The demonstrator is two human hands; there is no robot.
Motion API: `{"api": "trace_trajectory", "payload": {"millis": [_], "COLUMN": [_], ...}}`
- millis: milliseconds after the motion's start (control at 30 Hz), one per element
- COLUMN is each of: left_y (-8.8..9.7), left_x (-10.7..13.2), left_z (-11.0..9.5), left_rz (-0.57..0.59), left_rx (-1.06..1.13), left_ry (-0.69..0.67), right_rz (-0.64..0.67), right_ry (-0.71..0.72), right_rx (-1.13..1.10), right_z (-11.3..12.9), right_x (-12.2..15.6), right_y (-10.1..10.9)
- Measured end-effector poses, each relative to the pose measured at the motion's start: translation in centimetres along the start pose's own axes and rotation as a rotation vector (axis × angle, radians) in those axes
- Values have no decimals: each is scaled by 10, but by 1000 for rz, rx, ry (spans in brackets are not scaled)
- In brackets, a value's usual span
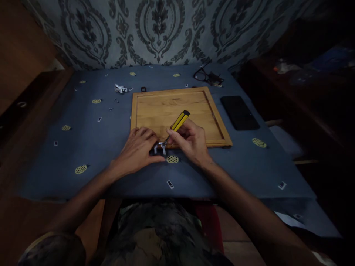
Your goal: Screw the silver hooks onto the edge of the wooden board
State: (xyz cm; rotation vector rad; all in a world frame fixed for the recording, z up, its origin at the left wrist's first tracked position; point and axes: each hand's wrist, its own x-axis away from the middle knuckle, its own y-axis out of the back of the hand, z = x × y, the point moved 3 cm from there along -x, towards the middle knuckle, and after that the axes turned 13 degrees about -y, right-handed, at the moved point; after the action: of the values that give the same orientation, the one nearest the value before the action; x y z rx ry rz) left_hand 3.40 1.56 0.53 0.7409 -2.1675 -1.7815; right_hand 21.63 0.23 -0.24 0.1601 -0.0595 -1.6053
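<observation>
A wooden panel [172, 107] with a raised frame lies on the cloth-covered table. At its near edge is a silver metal hinge [163, 149], its arms pointing toward me. My left hand [140, 147] is bent over the panel's near left edge, index fingertip against the hinge and thumb below, holding it there. In my right hand [192, 142] is a screwdriver [180, 120] with a yellow and black handle, gripped between thumb and fingers. The screwdriver tilts, its tip down at the hinge; the exact contact point is too small to make out.
Beyond the panel's far left corner lies another silver metal hinge [121, 88], with small screws [111, 109] nearer. A small black object [143, 89] sits by the far edge. Eyeglasses [208, 77] lie at the back right, and a black phone-like slab [240, 112] lies right of the panel.
</observation>
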Motion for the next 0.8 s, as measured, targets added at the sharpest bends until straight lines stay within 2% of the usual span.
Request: {"api": "trace_trajectory", "payload": {"millis": [467, 800], "left_y": [-7, -7], "left_x": [-10, -10], "left_z": [-3, -2], "left_rz": [20, 16], "left_rx": [25, 67], "left_ry": [20, 21], "right_rz": [-26, -67], "right_ry": [53, 36], "right_rx": [26, 75], "right_z": [3, -3], "right_x": [1, 2], "right_y": [1, 2]}}
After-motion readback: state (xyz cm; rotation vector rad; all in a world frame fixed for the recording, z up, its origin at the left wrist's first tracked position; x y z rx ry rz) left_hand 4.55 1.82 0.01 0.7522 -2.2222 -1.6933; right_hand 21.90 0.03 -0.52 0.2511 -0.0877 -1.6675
